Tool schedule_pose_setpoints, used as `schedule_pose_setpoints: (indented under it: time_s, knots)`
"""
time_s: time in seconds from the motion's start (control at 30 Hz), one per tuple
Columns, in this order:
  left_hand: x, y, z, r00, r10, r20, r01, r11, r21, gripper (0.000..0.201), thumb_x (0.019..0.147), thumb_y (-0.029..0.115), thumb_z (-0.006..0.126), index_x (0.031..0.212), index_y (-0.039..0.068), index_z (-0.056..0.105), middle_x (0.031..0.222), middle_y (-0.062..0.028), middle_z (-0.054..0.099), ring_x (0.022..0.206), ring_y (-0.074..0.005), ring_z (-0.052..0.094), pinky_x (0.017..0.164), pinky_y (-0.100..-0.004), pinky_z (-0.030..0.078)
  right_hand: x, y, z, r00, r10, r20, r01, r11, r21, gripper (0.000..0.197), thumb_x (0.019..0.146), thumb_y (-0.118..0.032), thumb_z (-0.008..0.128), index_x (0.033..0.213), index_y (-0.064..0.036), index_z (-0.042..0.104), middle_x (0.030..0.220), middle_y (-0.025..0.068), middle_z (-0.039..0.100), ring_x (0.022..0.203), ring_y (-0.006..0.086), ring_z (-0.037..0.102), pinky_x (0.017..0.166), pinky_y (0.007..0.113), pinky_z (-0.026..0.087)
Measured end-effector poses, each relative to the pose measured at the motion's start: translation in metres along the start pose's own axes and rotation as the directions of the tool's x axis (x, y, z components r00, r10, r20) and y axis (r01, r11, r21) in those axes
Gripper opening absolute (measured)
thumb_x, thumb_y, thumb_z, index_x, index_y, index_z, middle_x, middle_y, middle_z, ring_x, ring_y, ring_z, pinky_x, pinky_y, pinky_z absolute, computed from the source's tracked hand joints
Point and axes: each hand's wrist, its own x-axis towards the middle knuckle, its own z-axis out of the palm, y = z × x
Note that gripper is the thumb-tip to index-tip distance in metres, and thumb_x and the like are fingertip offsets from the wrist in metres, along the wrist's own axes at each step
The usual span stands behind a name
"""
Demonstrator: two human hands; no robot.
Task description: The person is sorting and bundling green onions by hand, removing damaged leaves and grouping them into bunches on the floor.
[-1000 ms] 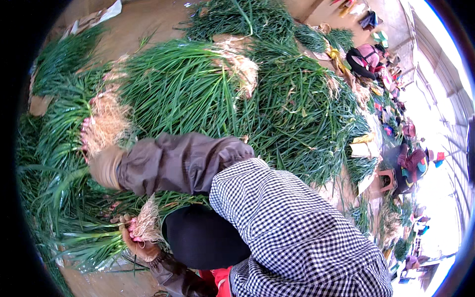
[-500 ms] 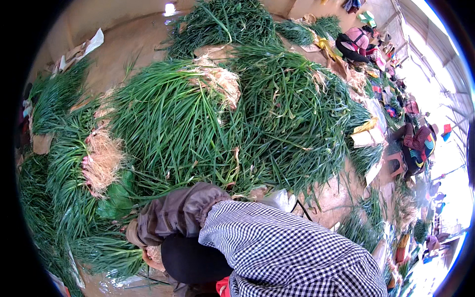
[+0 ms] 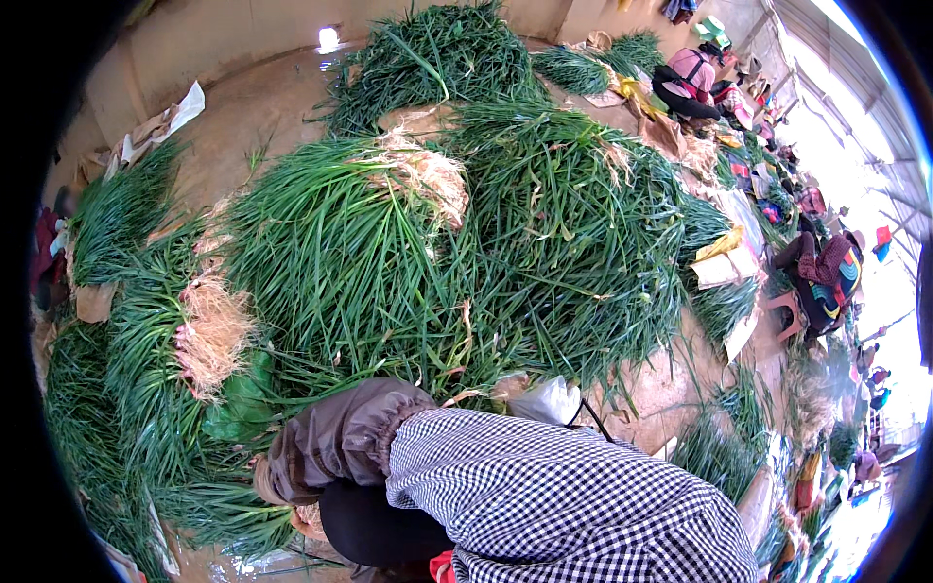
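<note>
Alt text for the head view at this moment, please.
The person's right hand, below a brown sleeve, is at a bunch of green onions, lower left. Large green onion heaps lie on the floor beyond; other people are at right.

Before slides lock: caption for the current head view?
Brown-sleeved right hand down at a leafy green bunch, with larger heaps of green stalks and pale roots beyond.

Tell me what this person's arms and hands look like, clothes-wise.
The right arm has a black-and-white checked sleeve and, over the forearm, a loose, slightly shiny brown-grey cover, gathered near the elbow. Whether the right hand is gloved is unclear. Too little of the left arm shows to describe.
</note>
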Motion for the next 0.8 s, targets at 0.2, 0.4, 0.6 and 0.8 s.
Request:
schedule_pose_setpoints:
  time_s: [0.2, 0.4, 0.6, 0.8]
  knots:
    - [0.0, 0.0, 0.005, 1.0, -0.013, 0.018, 0.014, 1.0, -0.019, 0.014, 0.078, 0.009, 0.052, 0.09, 0.003, 0.05, 0.085, -0.0056, 0.05, 0.075, -0.0138, 0.049, 0.07, -0.0299, 0.044, 0.0, 0.004, -0.007, 1.0, 0.018, -0.008, -0.018, 0.999, 0.04, 0.028, 0.075, -0.036, 0.058, 0.086, -0.012, 0.065, 0.085, 0.0041, 0.063, 0.079, 0.0231, 0.057, 0.073, 0.037, 0.042]
    - [0.001, 0.006, 0.004, 1.0, -0.011, 0.021, 0.011, 0.999, -0.035, 0.012, 0.077, 0.009, 0.051, 0.087, 0.003, 0.05, 0.082, -0.0049, 0.049, 0.073, -0.0135, 0.048, 0.069, -0.0296, 0.043, -0.021, 0.027, -0.016, 0.995, 0.096, 0.01, -0.096, 0.973, 0.212, 0.027, 0.079, -0.036, 0.056, 0.092, -0.0142, 0.065, 0.091, 0.0031, 0.063, 0.084, 0.0221, 0.058, 0.078, 0.036, 0.042]
    - [-0.004, -0.021, 0.025, 0.995, -0.094, 0.046, 0.097, 0.993, -0.062, 0.01, 0.076, 0.009, 0.051, 0.084, 0.004, 0.049, 0.08, -0.0043, 0.048, 0.071, -0.0132, 0.047, 0.067, -0.0292, 0.042, 0.015, 0.081, 0.05, 0.982, 0.185, -0.044, -0.16, 0.928, 0.337, 0.026, 0.084, -0.036, 0.055, 0.098, -0.0163, 0.065, 0.097, 0.002, 0.064, 0.089, 0.021, 0.058, 0.083, 0.034, 0.043]
    - [0.007, 0.009, 0.006, 0.999, -0.05, -0.011, 0.05, 0.998, -0.035, 0.008, 0.075, 0.01, 0.051, 0.081, 0.005, 0.049, 0.078, -0.0036, 0.046, 0.069, -0.0129, 0.046, 0.066, -0.0288, 0.042, 0.005, 0.014, -0.013, 0.977, -0.175, 0.119, 0.189, 0.974, -0.126, 0.033, 0.084, -0.04, 0.05, 0.102, -0.0143, 0.061, 0.084, 0.0117, 0.063, 0.08, 0.0354, 0.06, 0.072, 0.046, 0.044]
